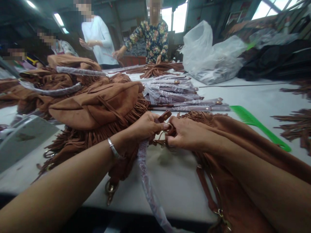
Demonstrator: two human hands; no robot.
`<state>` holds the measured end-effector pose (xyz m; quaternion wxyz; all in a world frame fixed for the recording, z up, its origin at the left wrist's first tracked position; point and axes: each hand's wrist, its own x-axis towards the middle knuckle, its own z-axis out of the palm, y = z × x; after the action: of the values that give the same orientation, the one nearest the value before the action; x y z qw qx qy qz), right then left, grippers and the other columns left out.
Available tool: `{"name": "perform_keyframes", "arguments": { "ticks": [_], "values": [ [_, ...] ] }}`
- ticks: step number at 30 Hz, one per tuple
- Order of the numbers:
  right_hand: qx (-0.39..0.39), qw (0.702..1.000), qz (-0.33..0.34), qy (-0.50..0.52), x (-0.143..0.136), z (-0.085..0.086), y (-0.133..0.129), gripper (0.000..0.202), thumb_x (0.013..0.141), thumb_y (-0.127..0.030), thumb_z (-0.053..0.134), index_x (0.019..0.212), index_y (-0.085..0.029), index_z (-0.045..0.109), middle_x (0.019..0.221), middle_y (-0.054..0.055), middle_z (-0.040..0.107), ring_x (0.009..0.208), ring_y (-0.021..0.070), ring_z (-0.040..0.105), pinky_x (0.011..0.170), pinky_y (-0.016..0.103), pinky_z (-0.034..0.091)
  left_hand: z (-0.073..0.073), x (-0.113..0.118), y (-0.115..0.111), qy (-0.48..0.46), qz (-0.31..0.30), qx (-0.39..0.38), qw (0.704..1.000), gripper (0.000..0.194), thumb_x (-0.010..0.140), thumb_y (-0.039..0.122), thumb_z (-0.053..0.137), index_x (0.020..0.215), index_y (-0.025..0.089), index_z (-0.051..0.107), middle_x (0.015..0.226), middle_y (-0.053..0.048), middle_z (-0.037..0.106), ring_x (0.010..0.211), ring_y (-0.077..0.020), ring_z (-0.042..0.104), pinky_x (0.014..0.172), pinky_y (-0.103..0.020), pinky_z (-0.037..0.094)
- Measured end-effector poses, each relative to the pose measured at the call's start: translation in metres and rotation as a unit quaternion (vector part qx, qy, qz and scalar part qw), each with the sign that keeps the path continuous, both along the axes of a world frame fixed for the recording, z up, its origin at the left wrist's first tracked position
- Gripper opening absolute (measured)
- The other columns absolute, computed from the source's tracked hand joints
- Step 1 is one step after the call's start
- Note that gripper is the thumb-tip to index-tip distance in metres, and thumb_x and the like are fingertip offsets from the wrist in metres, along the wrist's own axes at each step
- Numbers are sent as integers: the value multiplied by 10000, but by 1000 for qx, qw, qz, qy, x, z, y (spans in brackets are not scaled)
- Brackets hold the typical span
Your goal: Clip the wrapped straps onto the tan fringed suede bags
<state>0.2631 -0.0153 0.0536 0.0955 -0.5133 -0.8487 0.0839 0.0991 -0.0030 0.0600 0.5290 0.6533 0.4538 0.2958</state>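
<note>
My left hand pinches the brown leather end of a bag strap, whose length is wrapped in clear plastic and hangs down past the table edge. Close against it, my right hand grips a metal ring on a brown fringed bag. That bag lies under my right forearm, with a zipper and metal clasp showing at its lower part. The strap tip sticks up above my left fingers. Whether it passes through the ring is hidden by my fingertips.
Brown fringed bags are heaped at left. Behind my hands lie several plastic-wrapped straps. A green comb rests at right, near loose fringe pieces. White plastic bags stand at the back; several people work beyond the table.
</note>
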Motion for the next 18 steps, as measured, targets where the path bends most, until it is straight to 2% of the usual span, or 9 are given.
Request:
{"name": "perform_keyframes", "arguments": {
  "ticks": [2, 4, 9, 12, 14, 16, 18],
  "values": [
    [55, 998, -28, 20, -4, -4, -2, 314, 745, -411, 462, 930, -164, 515, 787, 68, 627, 686, 196, 553, 581, 267, 313, 3, -3, 5, 26, 5, 40, 999, 211, 692, 287, 641, 594, 124, 551, 412, 61, 424, 329, -32, 317, 348, -166, 217],
    [72, 996, -24, 41, -8, -8, -3, 276, 757, -402, 448, 886, -169, 522, 766, 64, 626, 693, 197, 557, 614, 276, 329, 3, -6, 7, 59, -11, 101, 993, 179, 705, 265, 614, 610, 119, 574, 460, 49, 448, 390, -41, 349, 393, -163, 257],
    [28, 996, 44, 70, -8, -18, 3, 367, 705, -409, 519, 970, -155, 533, 794, 68, 624, 677, 184, 548, 623, 270, 359, 10, -9, 6, 188, -124, 194, 955, 114, 673, 118, 546, 563, 115, 576, 509, 33, 472, 486, -60, 381, 475, -162, 286],
    [37, 991, 69, 105, -3, -20, 9, 358, 701, -400, 539, 964, -159, 554, 800, 48, 616, 671, 162, 533, 610, 253, 350, 22, -7, 10, 241, -140, 235, 931, 130, 613, 48, 535, 507, 122, 549, 467, 44, 434, 466, -53, 352, 467, -165, 264],
    [29, 989, 84, 117, 0, -19, 12, 266, 704, -369, 536, 866, -163, 586, 713, 20, 598, 611, 135, 504, 582, 242, 331, 27, -8, 15, 242, -155, 217, 933, 127, 617, 79, 560, 497, 122, 552, 439, 47, 415, 435, -50, 335, 440, -173, 247],
    [-10, 989, 90, 121, 1, -16, 12, 194, 700, -341, 528, 744, -163, 591, 614, -2, 561, 542, 111, 468, 541, 232, 305, 25, -11, 20, 205, -170, 139, 954, 143, 639, 148, 596, 505, 123, 555, 424, 46, 412, 400, -48, 326, 407, -180, 230],
    [-25, 989, 74, 126, -1, -13, 9, 170, 692, -323, 524, 690, -163, 584, 582, -7, 544, 523, 105, 454, 531, 231, 293, 17, -13, 20, 127, -139, 43, 981, 188, 659, 224, 632, 526, 129, 538, 413, 48, 405, 359, -44, 310, 369, -183, 210]
  ]
}}
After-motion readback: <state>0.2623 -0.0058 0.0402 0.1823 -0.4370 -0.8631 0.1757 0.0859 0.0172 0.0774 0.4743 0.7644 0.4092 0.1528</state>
